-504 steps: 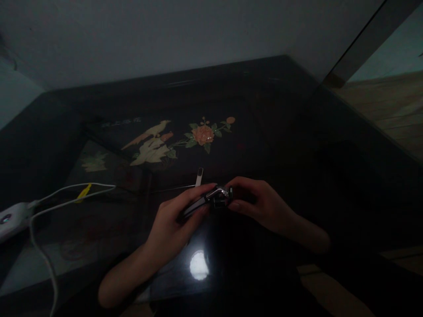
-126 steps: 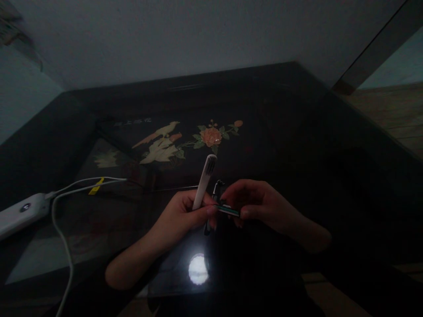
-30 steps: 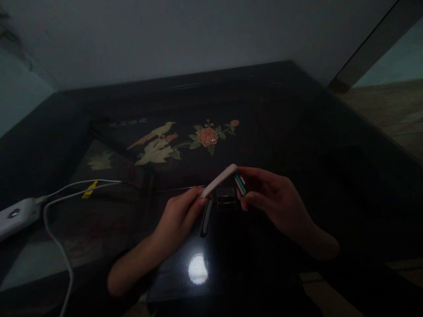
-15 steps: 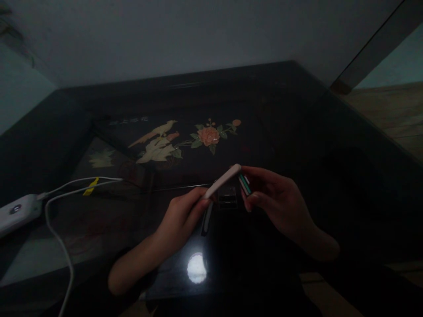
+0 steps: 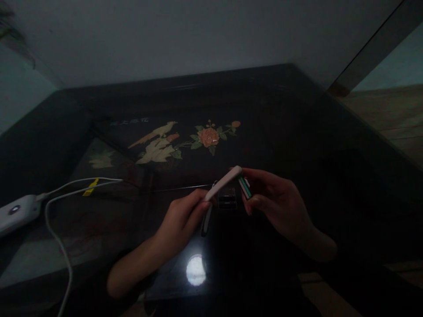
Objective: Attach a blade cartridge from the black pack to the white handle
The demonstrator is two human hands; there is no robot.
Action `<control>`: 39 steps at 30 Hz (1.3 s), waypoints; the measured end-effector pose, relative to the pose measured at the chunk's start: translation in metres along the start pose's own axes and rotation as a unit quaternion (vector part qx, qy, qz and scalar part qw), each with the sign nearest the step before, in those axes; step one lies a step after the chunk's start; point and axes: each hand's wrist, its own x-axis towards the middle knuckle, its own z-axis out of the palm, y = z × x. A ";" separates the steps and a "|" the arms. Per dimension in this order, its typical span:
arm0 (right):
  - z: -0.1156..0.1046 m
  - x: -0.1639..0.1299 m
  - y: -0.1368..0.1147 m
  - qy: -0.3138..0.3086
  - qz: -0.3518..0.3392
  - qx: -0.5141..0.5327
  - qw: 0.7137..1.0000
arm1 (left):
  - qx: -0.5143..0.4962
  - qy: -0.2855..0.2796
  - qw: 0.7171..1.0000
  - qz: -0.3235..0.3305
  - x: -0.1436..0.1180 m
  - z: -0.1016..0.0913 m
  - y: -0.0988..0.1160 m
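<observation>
My left hand (image 5: 180,218) pinches the white razor handle (image 5: 222,182), tip angled toward my right hand (image 5: 277,200), which grips the green-striped cartridge (image 5: 245,188) just beside it, lined up above the worktop (image 5: 297,132).

A dark, glossy table (image 5: 297,132) with a glass-like top fills most of the view, set into a corner against pale walls. Its surface carries an inlaid picture: a pale bird (image 5: 155,143) and an orange flower (image 5: 209,136) with green leaves. On the left edge lies a white device (image 5: 15,213) with white cables (image 5: 62,246) running from it, one curling toward the near edge, and a yellow tag (image 5: 89,187) on the cable. Near the middle lie a small clear holder (image 5: 227,199) and a slim dark stick (image 5: 206,220). A round light reflection (image 5: 195,270) shines on the near part of the top.
</observation>
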 end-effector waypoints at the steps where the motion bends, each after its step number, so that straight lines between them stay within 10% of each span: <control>1: 0.000 0.000 0.000 -0.002 -0.002 0.000 1.000 | -0.002 0.002 1.000 -0.004 0.001 0.000 0.000; 39: -0.001 -0.001 -0.001 -0.006 -0.005 0.039 0.999 | -0.002 -0.025 0.994 0.104 -0.010 0.005 -0.001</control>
